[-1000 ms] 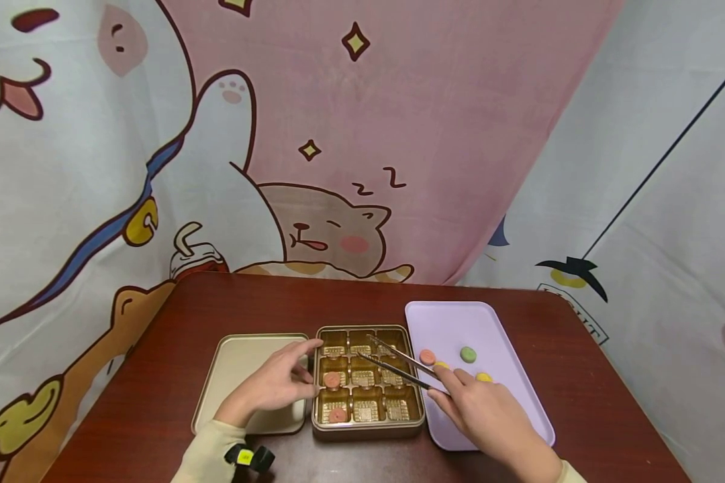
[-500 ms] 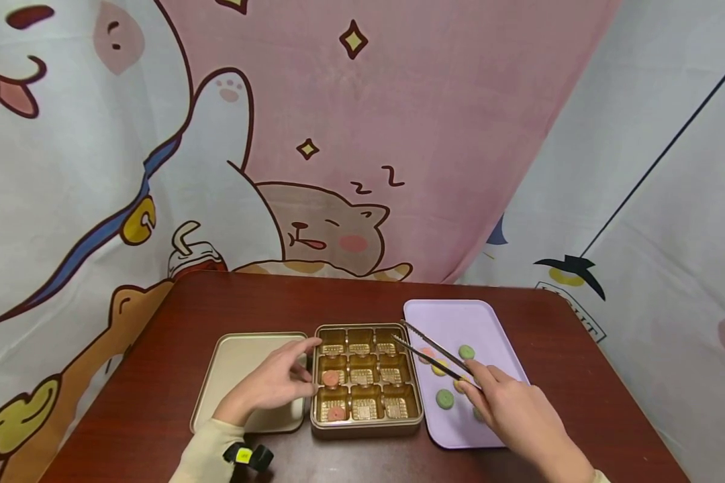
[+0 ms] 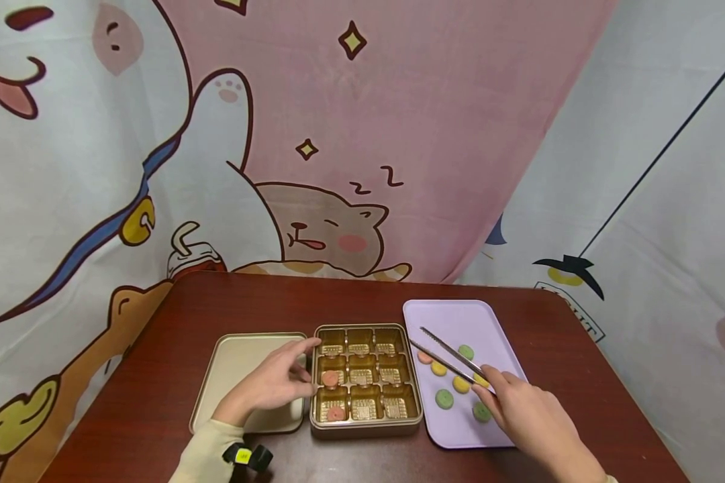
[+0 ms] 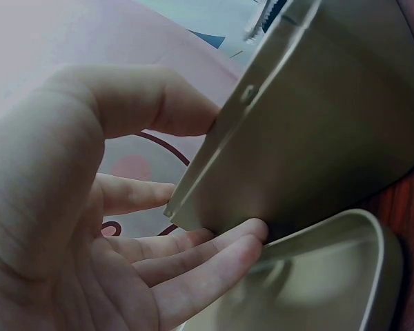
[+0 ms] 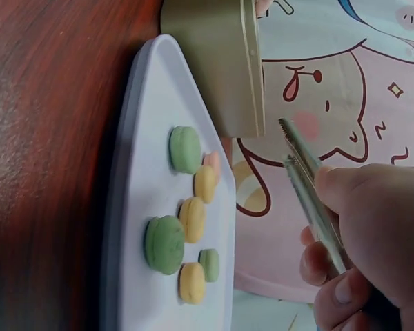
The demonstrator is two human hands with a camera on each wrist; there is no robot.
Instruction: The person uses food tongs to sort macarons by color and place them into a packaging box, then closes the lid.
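A gold tin box (image 3: 367, 425) with a divided gold insert stands mid-table. One pink macaron (image 3: 330, 379) sits in its middle left compartment, another pink macaron (image 3: 335, 413) in the front left one. My left hand (image 3: 274, 382) rests against the box's left side, its fingertips at the rim and wall in the left wrist view. My right hand (image 3: 528, 409) grips metal tongs (image 3: 453, 351) above the lilac tray (image 3: 459, 433); their tips are spread with nothing between them. On the tray lie several green macarons (image 5: 164, 245), several yellow macarons (image 5: 192, 219) and a pink macaron (image 3: 425, 357).
The flat gold lid (image 3: 242, 355) lies left of the box, partly under my left hand. The brown wooden table (image 3: 290, 302) ends at a cartoon-print cloth (image 3: 459, 134) behind it. The tray stands close beside the box's right side.
My right hand has moved right, carrying the tongs from over the box's compartments to over the tray. The left hand has stayed at the box.
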